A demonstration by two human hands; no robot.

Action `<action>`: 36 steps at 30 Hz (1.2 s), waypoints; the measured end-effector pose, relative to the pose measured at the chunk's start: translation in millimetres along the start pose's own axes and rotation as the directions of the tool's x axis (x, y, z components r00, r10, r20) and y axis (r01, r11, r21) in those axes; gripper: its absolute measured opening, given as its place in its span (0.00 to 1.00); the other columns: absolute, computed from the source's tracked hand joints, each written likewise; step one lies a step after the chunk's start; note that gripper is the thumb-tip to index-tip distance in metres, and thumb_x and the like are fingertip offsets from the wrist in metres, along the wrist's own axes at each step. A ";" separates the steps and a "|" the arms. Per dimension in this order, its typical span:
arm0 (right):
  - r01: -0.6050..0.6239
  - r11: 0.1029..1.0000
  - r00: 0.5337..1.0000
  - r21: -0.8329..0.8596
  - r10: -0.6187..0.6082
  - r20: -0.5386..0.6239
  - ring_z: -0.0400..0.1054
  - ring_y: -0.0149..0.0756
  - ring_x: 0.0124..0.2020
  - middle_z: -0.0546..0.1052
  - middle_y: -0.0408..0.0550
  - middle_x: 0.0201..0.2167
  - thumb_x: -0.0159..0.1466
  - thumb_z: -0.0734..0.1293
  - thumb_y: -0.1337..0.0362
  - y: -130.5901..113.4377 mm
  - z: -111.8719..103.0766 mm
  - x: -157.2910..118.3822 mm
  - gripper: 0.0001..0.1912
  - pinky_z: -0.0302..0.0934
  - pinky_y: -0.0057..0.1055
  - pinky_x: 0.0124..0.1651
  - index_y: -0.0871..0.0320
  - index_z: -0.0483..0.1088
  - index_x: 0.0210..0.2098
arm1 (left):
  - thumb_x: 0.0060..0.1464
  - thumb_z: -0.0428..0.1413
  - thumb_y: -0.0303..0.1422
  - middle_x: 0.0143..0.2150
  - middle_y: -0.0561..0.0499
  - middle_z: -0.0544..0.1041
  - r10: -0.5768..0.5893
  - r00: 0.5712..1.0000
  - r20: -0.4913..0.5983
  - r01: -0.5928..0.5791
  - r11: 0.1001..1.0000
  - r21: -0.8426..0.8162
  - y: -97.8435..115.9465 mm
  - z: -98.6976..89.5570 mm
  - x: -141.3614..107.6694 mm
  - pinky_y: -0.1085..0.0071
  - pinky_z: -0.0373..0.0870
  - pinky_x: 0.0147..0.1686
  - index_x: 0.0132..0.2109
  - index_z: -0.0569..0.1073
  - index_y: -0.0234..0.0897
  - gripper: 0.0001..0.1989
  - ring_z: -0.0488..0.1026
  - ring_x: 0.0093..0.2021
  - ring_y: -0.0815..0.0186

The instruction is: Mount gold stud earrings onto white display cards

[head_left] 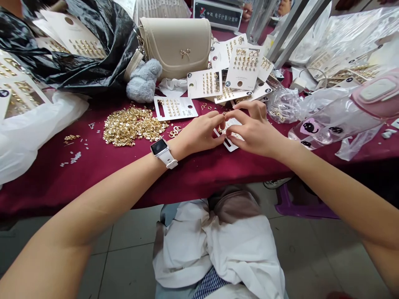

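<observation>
We work on with our left hand (201,132) and right hand (252,128), their fingertips (228,129) close together over a white earring card (230,145), though we cannot tell what they pinch, and a heap of gold earring studs (132,126) lies just left of that card.

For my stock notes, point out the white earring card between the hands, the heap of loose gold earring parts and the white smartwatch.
White earring card (230,144), head view, its lower part.
Heap of loose gold earring parts (132,126), head view, middle of the heap.
White smartwatch (160,147), head view, its dark screen.
</observation>
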State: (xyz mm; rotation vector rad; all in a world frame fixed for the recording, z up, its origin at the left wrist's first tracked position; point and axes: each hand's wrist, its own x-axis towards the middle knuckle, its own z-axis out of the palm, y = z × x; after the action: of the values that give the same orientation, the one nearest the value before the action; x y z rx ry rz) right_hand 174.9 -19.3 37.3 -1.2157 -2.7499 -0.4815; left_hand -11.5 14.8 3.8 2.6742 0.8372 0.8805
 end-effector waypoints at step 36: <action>0.163 0.472 0.966 0.866 0.101 -0.237 0.73 0.33 0.33 0.80 0.42 0.29 0.63 0.66 0.68 -50.6 -62.4 -15.6 0.08 0.69 0.31 0.39 0.51 0.77 0.33 | 0.57 0.53 0.30 0.39 0.46 0.75 -0.045 0.974 0.220 0.012 0.989 0.147 10.6 -3.8 1.3 0.70 0.64 0.35 0.35 0.77 0.32 0.09 0.71 0.35 0.66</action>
State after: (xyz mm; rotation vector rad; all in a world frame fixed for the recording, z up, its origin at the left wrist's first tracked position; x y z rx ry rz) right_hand 145.9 -82.5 80.5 -0.7133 -2.1852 0.7145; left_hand -8.1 7.0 11.2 2.8089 0.9149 0.5168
